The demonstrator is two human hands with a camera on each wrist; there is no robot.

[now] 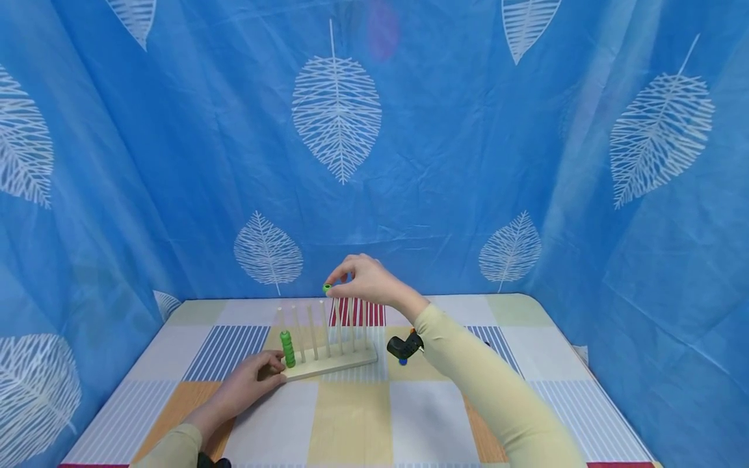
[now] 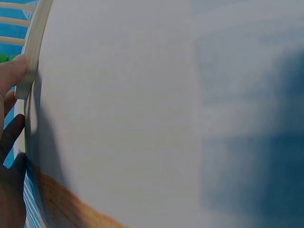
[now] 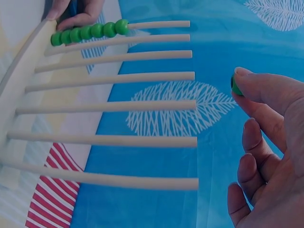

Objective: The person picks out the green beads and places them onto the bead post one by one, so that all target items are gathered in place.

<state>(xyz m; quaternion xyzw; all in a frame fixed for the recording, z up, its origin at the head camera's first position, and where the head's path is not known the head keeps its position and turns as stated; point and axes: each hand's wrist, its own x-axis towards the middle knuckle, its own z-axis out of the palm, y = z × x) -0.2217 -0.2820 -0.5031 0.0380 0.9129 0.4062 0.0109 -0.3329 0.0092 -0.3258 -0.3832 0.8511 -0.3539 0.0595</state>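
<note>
A pale wooden peg rack [image 1: 333, 366] stands on the table, with several upright pegs along its base. Green beads [image 1: 287, 350] are stacked on the leftmost peg, whose top stays bare. My left hand [image 1: 250, 383] grips the left end of the base; in the left wrist view the thumb [image 2: 16, 69] lies against its side. Above the pegs, my right hand [image 1: 370, 283] pinches one green bead [image 3: 235, 85] between thumb and forefinger. This bead is apart from the peg tips, and its hole shows in the head view. The other right fingers are loosely curled.
A patchwork-patterned cloth [image 1: 351, 422] covers the table. Blue curtains [image 1: 421, 162] with white leaf prints hang behind it and on both sides. A black wrist-camera mount [image 1: 404, 346] sits by the right wrist.
</note>
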